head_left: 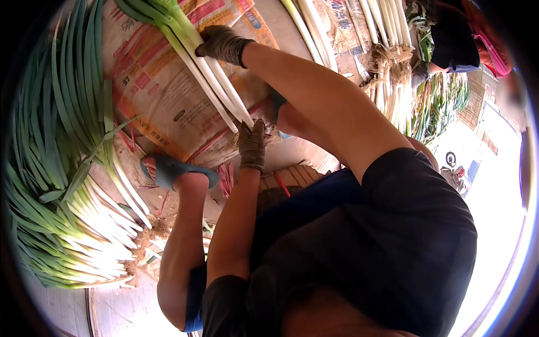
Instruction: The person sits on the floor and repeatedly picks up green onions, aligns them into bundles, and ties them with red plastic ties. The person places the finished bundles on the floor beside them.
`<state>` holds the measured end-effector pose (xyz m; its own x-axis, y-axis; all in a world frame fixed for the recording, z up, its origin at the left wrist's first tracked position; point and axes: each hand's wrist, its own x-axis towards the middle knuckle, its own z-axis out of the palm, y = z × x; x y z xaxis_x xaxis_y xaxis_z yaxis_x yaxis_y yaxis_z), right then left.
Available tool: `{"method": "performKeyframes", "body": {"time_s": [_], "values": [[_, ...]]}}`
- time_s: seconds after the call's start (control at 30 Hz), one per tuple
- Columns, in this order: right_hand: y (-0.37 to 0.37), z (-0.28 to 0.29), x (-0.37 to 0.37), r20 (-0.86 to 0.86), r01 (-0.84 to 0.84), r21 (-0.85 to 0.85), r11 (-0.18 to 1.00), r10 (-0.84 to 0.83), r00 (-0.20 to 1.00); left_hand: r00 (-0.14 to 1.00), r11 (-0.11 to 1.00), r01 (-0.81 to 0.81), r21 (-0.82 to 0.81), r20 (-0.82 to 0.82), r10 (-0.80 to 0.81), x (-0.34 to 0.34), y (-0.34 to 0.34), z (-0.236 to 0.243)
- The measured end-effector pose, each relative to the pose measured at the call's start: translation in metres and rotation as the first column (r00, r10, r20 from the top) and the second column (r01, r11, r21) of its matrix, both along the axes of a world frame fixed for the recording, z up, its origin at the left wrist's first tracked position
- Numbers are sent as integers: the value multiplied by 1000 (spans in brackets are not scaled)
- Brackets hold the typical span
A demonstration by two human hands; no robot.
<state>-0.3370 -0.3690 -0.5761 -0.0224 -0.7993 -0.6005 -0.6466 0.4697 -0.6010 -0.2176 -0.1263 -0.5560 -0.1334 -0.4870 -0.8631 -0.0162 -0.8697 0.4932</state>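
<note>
A few long green onions point(209, 76) lie slantwise over printed paper sacks, their green leaves at the top and white ends toward me. My right hand point(224, 45), in a dirty grey knit glove, is closed on the stalks about midway. My left hand point(252, 147), gloved the same way, grips their white lower ends just above the roots, which it partly hides. To the left spreads a big pile of green onions point(84, 224), with white stalks and brown roots turned toward my sandalled foot point(177, 171).
Flattened printed sacks point(160, 101) cover the ground in front. More white-stalked onions point(390, 84) lie in rows at the upper right. Another person's dark clothing point(455, 39) shows beyond them. A motorbike point(453, 175) stands in bright light at the far right.
</note>
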Motion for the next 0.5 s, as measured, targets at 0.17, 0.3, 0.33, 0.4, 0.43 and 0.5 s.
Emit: {"method": "performKeyframes", "body": {"time_s": [0.17, 0.3, 0.33, 0.4, 0.43, 0.5], "values": [[-2, 23, 4, 115, 69, 49, 996, -74, 991, 919, 938, 271, -217, 347, -186, 3, -12, 36], [-8, 36, 4, 148, 36, -34, 999, -30, 988, 979, 987, -160, 34, -123, 163, 20, -6, 42], [-12, 41, 4, 177, 40, 1, 999, -40, 983, 961, 977, -207, 47, -180, 212, 23, -8, 48], [-18, 47, 4, 218, 68, 39, 997, -75, 973, 932, 959, -270, 89, -227, 284, 23, -18, 65], [-18, 43, 2, 226, 97, 50, 994, -106, 968, 927, 951, -283, 123, -219, 304, 21, -24, 75], [-17, 41, 2, 213, 116, 49, 992, -124, 969, 933, 956, -281, 85, -207, 293, 19, -25, 83]]}}
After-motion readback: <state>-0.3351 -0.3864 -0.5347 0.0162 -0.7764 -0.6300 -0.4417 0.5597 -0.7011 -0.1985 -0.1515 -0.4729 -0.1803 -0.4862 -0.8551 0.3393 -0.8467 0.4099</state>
